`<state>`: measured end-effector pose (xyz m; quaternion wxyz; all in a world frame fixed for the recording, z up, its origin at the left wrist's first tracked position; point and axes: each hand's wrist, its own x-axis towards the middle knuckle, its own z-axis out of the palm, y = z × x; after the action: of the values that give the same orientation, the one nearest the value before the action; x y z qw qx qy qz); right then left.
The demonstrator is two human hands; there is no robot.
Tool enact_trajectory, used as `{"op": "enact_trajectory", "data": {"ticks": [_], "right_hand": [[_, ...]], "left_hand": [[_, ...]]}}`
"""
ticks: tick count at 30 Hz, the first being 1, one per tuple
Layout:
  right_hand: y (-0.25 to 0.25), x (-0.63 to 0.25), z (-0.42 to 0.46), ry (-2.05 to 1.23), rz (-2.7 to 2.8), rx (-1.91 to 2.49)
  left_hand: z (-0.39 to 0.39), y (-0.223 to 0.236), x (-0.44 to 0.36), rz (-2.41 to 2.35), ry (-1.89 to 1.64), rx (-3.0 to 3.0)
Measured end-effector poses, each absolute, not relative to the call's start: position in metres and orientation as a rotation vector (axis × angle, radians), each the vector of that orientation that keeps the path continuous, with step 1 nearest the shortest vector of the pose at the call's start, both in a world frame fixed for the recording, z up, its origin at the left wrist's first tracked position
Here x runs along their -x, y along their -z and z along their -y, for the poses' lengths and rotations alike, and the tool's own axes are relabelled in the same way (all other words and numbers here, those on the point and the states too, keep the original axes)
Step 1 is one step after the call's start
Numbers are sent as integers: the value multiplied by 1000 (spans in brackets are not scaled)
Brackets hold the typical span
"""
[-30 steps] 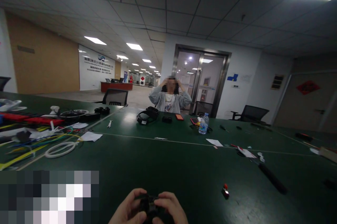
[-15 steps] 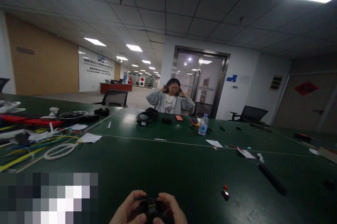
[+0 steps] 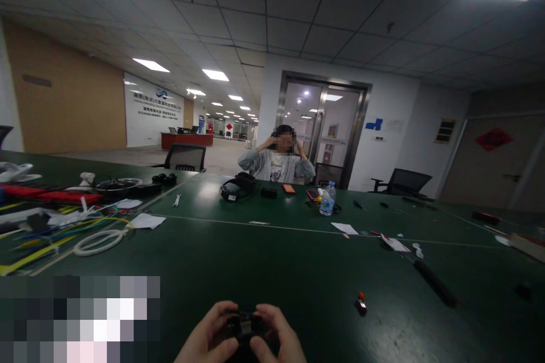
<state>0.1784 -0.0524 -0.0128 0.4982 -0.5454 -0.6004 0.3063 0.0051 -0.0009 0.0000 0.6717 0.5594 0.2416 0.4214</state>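
At the bottom edge of the head view, my left hand (image 3: 208,336) and my right hand (image 3: 276,336) are closed together around a small black part (image 3: 243,326). Fingers of both hands wrap its sides and the thumbs press at its front. The hands hover just above the dark green table (image 3: 272,261). What the black part is stays unclear in the dim light.
A small red-tipped piece (image 3: 361,303) and a black rod (image 3: 434,290) lie to the right. Coloured cables and a white ring (image 3: 97,241) crowd the left. Across the table sits a person (image 3: 277,161) with hands raised to the head, behind a black headset (image 3: 236,188) and a water bottle (image 3: 327,200).
My hands stay closed on the black part and shift it slightly between the fingers. The person opposite moved their hands around their head.
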Motion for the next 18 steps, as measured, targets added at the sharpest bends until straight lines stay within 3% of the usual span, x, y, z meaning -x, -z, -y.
{"op": "enact_trajectory", "data": {"ticks": [7,18], "right_hand": [[-8,-183,57,-831,1540,1443],[-45,-165,47,-819,1349,1224]], "left_hand": [[-2,-18,4,-693,-883,-1383],[2,-38,-16,-674,-1054,-682]]}}
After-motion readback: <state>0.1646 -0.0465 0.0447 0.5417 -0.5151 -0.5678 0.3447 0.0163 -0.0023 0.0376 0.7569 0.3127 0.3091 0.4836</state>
